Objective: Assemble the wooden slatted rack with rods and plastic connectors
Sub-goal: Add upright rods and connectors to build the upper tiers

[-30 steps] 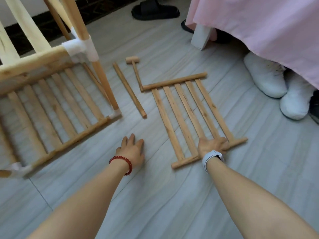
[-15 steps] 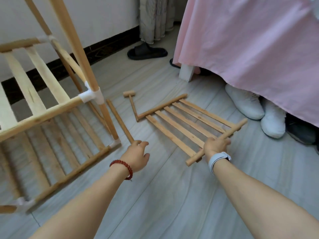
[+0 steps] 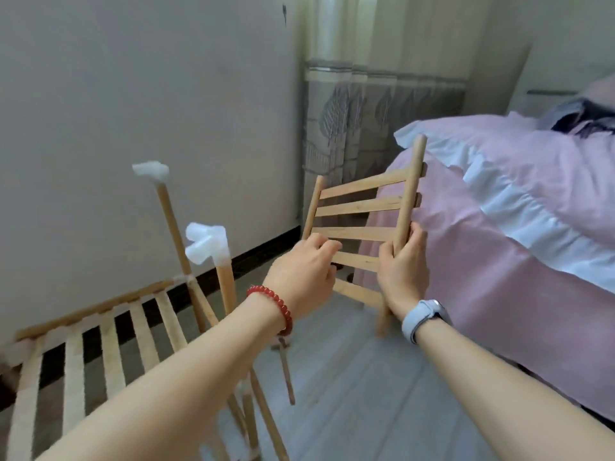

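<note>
The slatted panel (image 3: 362, 227) has come up off the floor: a second ago it lay flat on the tiles with only the right hand on its near rail, and now both hands hold it upright in the air, slats running crosswise, at about one o'clock from where the arms reach out. The left hand (image 3: 304, 274) curls round the left rail, fingers hooked between the slats; the right hand (image 3: 404, 271) grips the right rail, thumb wrapped over the front. (The left hand was idle on the floor just before.)

Down at nine o'clock stands the part-built rack (image 3: 100, 331), its lower shelf already fixed. Two uprights rise from it, each capped with a white plastic connector (image 3: 208, 247), the farther one (image 3: 151, 170) at about eleven o'clock, and their open sockets look empty. I'd judge the lifted panel is meant for those, as the next tier. Its rail ends will have to meet the sockets squarely. A loose rod (image 3: 287, 371) lies on the floor near six o'clock.
</note>
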### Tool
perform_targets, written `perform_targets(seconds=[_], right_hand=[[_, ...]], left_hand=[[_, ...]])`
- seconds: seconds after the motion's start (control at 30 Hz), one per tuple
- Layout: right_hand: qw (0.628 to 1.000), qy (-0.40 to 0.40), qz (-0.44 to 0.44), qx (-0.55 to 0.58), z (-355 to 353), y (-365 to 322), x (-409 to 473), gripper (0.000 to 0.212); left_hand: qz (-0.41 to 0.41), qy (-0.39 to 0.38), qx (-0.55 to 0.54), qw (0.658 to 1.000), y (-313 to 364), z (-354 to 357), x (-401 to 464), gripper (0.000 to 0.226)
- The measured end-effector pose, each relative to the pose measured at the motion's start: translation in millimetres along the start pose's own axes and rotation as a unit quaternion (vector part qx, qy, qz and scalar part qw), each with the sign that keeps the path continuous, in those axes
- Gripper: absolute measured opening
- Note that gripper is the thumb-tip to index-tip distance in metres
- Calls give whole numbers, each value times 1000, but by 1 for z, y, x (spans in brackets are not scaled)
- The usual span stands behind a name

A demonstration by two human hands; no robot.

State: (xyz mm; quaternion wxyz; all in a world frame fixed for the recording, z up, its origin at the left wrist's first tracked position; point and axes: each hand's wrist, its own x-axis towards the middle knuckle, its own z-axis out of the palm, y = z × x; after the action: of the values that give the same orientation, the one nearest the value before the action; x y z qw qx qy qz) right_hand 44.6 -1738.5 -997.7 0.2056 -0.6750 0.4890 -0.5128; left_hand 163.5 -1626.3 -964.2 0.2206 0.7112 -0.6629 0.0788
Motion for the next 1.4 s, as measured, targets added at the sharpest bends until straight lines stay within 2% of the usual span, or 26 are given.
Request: perform_targets(seconds=[0.17,0.3,0.43,0.6,0.77,0.87,0.97,1.0,1.13,1.23,1.33,1.4], right_hand=[[988,1,-121,97,-21,-112,66,34],[971,-36,-143,189,-34,-178,92,36],[942,-119,-110,294,-36,-225,99,36],[897,-253,-61,357,-7,-258,80,17],[843,-392,17,367,30,-284,43,14],[828,-444,59,339,52,-289,27,19],[808,-477,99,331,66,-289,9,29],[805,-487,107,321,68,-289,5,31],[795,-515,133,293,75,-289,-8,27],[797,-528,133,260,85,-292,-14,28],[816,-528,123,199,97,-300,-20,31],[834,-513,124,158,102,-311,-24,34]], left_hand=[[-12,103,23,994,11,-133,52,36],[-129,162,7,978,-12,-213,47,34],[-260,188,-9,947,-47,-261,5,35],[-429,213,14,878,-79,-299,-88,49],[-561,257,-16,787,-100,-316,-169,50],[-578,261,-92,767,-113,-315,-202,33],[-567,306,-268,716,-130,-315,-223,26],[-572,310,-287,703,-137,-315,-228,25],[-606,270,-362,655,-167,-310,-244,27],[-604,214,-359,679,-194,-307,-248,28],[-568,229,-378,694,-219,-307,-245,31],[-550,242,-413,684,-230,-310,-244,27]])
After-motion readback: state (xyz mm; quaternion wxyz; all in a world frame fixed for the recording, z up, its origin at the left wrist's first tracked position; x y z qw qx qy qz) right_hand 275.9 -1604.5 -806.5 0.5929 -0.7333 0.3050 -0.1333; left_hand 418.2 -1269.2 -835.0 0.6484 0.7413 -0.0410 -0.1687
